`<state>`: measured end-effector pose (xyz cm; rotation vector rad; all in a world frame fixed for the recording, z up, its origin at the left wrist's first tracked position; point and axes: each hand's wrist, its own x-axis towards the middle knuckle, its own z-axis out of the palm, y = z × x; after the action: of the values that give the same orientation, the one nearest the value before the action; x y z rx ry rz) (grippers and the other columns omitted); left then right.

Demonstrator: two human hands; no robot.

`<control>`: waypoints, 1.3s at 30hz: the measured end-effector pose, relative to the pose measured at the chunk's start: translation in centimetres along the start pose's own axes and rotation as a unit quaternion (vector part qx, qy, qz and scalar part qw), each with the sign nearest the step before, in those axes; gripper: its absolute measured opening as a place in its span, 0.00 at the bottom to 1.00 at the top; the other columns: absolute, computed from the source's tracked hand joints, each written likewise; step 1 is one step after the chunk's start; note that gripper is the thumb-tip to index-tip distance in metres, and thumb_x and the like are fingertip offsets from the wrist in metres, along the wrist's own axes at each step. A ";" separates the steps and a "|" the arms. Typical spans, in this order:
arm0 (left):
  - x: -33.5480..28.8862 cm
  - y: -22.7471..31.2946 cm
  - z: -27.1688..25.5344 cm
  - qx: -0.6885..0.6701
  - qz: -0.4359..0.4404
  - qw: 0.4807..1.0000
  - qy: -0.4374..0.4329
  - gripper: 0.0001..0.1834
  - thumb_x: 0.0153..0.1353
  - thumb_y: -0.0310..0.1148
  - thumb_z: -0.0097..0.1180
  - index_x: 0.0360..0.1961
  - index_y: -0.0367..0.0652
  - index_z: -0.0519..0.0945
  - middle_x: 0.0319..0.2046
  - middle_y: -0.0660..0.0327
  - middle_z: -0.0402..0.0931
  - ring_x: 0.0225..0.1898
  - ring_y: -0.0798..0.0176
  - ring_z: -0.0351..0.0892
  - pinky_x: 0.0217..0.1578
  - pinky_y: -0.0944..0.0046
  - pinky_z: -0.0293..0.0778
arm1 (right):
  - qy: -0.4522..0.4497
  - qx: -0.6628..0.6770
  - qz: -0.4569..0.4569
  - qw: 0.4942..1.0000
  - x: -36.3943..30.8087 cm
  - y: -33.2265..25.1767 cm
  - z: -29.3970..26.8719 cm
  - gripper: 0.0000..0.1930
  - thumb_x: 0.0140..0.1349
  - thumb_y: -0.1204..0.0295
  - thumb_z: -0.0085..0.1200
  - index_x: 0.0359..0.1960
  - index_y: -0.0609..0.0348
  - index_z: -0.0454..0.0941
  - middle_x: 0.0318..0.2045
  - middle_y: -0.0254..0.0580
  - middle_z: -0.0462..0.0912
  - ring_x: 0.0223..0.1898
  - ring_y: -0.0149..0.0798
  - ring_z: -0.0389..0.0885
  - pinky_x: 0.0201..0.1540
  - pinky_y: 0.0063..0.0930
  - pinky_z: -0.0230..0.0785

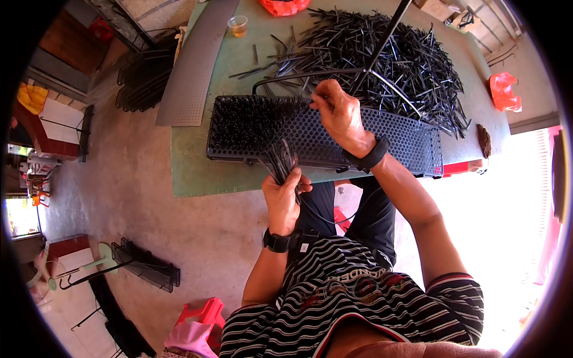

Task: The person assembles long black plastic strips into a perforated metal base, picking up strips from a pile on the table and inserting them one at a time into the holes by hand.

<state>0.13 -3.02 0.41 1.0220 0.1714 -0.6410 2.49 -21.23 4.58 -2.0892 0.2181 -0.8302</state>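
Left hand (282, 197) clamped round bundle of sticks (280, 160); right hand (340, 113) pinched one stick at tray (382, 134) on worktop (197, 161).

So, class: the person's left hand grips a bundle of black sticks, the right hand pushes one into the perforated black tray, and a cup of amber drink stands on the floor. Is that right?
Not quite. The cup stands on the green table, near its far left corner, not on the floor. The rest holds in the head view: the left hand grips the bundle of black sticks, and the right hand works at the perforated black tray.
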 end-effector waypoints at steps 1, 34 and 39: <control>0.0 0.1 0.0 0.002 -0.002 1.000 -0.002 0.06 0.55 0.23 0.57 0.34 0.35 0.77 0.22 0.60 0.76 0.19 0.67 0.74 0.18 0.68 0.71 | -0.007 -0.002 -0.001 1.000 -0.1 0.3 0.2 0.06 0.55 0.82 0.50 0.33 0.65 0.67 0.26 0.50 0.77 0.25 0.44 0.81 0.25 0.31 0.71; -0.1 -0.5 0.3 -0.021 -0.020 1.000 -0.010 0.05 0.55 0.23 0.56 0.34 0.36 0.76 0.26 0.59 0.77 0.23 0.64 0.77 0.23 0.65 0.76 | 0.000 -0.035 0.001 0.999 -0.5 1.2 -1.4 0.05 0.56 0.82 0.48 0.35 0.65 0.69 0.25 0.51 0.78 0.27 0.47 0.81 0.26 0.31 0.72; -0.2 -0.2 0.7 -0.014 -0.024 1.000 0.000 0.05 0.54 0.23 0.58 0.32 0.36 0.76 0.26 0.59 0.78 0.23 0.64 0.77 0.22 0.65 0.76 | -0.068 -0.187 -0.091 0.976 0.1 2.1 -1.3 0.04 0.53 0.80 0.50 0.31 0.63 0.73 0.22 0.50 0.77 0.25 0.54 0.76 0.27 0.41 0.69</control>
<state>-0.25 -3.54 0.73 0.9924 0.2053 -0.6812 1.99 -23.43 3.54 -2.5401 0.1163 -0.7956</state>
